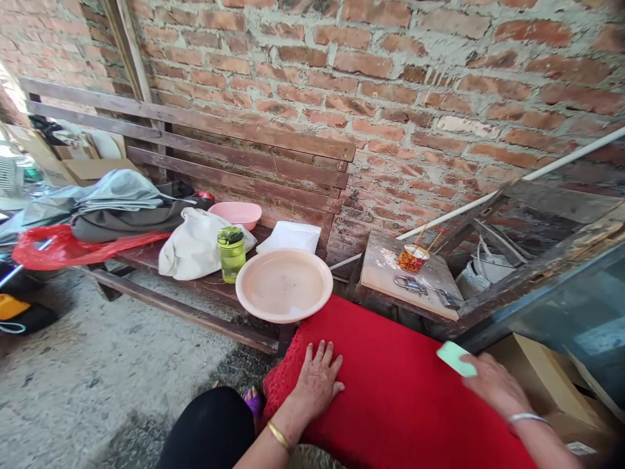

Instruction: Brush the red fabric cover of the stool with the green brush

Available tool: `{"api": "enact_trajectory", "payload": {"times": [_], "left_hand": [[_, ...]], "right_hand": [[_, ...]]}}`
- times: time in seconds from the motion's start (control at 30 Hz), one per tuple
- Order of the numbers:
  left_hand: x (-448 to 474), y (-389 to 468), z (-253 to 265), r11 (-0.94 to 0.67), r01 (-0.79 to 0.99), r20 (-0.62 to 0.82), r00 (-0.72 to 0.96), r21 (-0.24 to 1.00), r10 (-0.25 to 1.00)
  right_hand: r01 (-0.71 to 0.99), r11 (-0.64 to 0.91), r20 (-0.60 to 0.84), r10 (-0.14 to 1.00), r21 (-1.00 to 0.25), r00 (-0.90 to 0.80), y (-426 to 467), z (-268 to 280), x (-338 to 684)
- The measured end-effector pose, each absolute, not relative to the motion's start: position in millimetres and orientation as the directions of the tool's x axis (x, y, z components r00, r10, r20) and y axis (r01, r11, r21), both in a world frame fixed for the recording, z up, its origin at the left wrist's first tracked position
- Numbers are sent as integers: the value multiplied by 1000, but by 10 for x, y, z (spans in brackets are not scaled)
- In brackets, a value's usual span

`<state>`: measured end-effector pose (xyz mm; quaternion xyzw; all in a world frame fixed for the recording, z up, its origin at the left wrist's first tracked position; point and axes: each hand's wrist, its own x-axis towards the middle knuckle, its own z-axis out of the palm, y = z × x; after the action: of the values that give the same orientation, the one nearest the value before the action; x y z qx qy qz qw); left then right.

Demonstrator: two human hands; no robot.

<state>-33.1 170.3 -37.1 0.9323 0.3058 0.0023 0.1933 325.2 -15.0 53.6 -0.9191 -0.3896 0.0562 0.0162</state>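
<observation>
Running along a brick wall (312, 65) is a long wooden seat (219, 152) with a slatted back. Close to its near end stretches the red-covered table (390, 365), with the person beside it. A cardboard box (537, 378) sits with a flap raised just past the table's right side; what it holds cannot be told. Next in size comes a wide, pale basin (286, 317), which appears to hold shallow water with a few dark specks; its rim overlaps the table's far left corner in view. Behind it, on the seat, a smaller pink basin (238, 213) shows part of its inside. The translucent green bottle (231, 257) stands upright with its lid on, just left of the pale basin. On a small wooden stand (383, 277), a red patterned tub (410, 260) has thin sticks leaning out.

The left hand (319, 378) lies palm down on the red cover, fingers spread, holding nothing, its arm reaching forward from below. Farther right, the right hand (493, 384), back upward, grips a flat pale green piece (455, 358) over the table's right edge; whether the piece touches the cover cannot be told.
</observation>
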Motion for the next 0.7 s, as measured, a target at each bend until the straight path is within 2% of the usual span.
{"api": "enact_trajectory", "payload": {"times": [0.17, 0.33, 0.47, 0.7], "left_hand": [[-321, 1689, -325, -732, 577, -131, 809, 362, 573], [-317, 1715, -381, -735, 570, -124, 813, 367, 569], [-308, 1737, -431, -749, 558, -111, 822, 358, 559], [-299, 1744, -700, -773, 564, -61, 817, 290, 573]], "right_hand": [[893, -408, -166, 910, -191, 380, 1172, 260, 2141], [926, -259, -173, 961, -274, 217, 1810, 89, 1365], [910, -301, -203, 947, -286, 250, 1610, 18, 1563], [789, -579, -233, 812, -208, 535, 188, 63, 2757]]}}
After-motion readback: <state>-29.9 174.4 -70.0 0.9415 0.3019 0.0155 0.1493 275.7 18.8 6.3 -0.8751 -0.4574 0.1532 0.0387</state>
